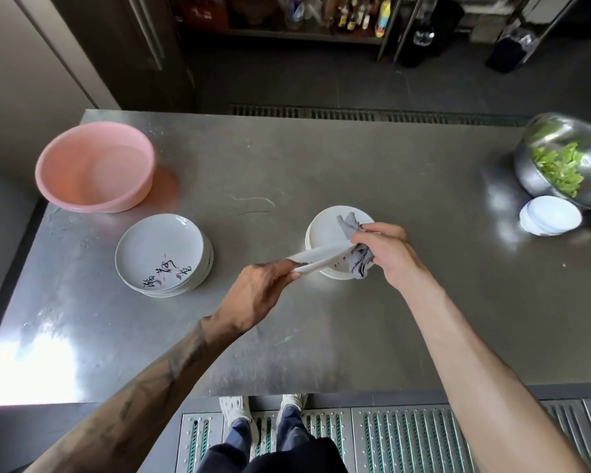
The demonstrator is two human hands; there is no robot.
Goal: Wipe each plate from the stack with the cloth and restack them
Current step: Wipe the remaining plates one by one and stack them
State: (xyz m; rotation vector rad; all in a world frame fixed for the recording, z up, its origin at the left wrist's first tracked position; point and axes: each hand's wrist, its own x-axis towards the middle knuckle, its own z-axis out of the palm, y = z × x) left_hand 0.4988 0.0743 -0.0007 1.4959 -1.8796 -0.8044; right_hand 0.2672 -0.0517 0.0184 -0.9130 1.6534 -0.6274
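Observation:
My left hand [253, 295] pinches the near rim of a white plate [316, 257], held almost edge-on above the table. My right hand [386, 254] grips a crumpled grey cloth [354, 247] wrapped over the plate's far edge. Right behind and under the held plate stands a stack of white plates [325, 223]. A second stack [162, 256], whose top plate carries black brush lettering, sits to the left on the steel table [321, 165].
A pink plastic basin [94, 165] stands at the back left. At the right edge a steel bowl of green vegetables [567, 162] rests beside a small white dish [550, 215]. A water smear lies behind the plates.

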